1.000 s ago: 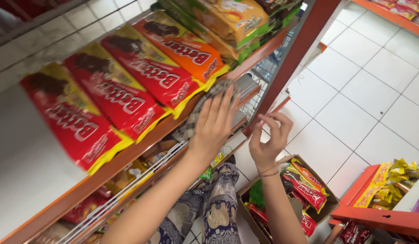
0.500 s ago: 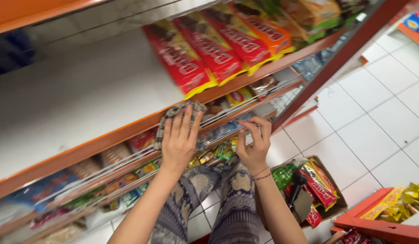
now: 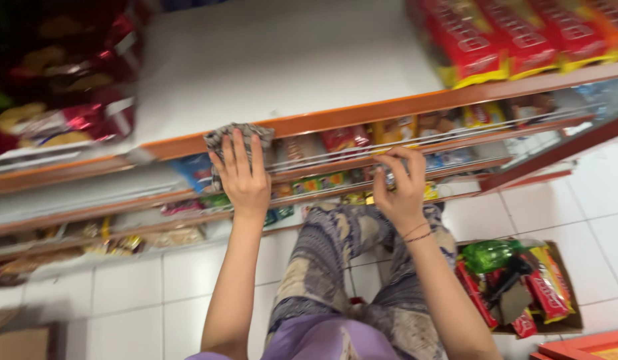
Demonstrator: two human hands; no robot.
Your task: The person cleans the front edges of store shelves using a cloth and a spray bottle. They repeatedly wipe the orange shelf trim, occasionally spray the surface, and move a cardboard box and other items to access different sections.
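Leftward since before, our left hand (image 3: 246,175) presses a cloth (image 3: 239,135) flat on the shelf (image 3: 362,110) edge to wipe, right hand (image 3: 401,187) gripping the rail (image 3: 456,135) for support.

You are looking down at a shop aisle with a floor (image 3: 589,220) of pale square tiles and thin grey joints. A long rack of shelves (image 3: 402,105) with orange edges and white boards crosses your view, with wire rails on the lower tiers. A cardboard box (image 3: 570,313) sits on the tiles at the right, and the light is even and soft
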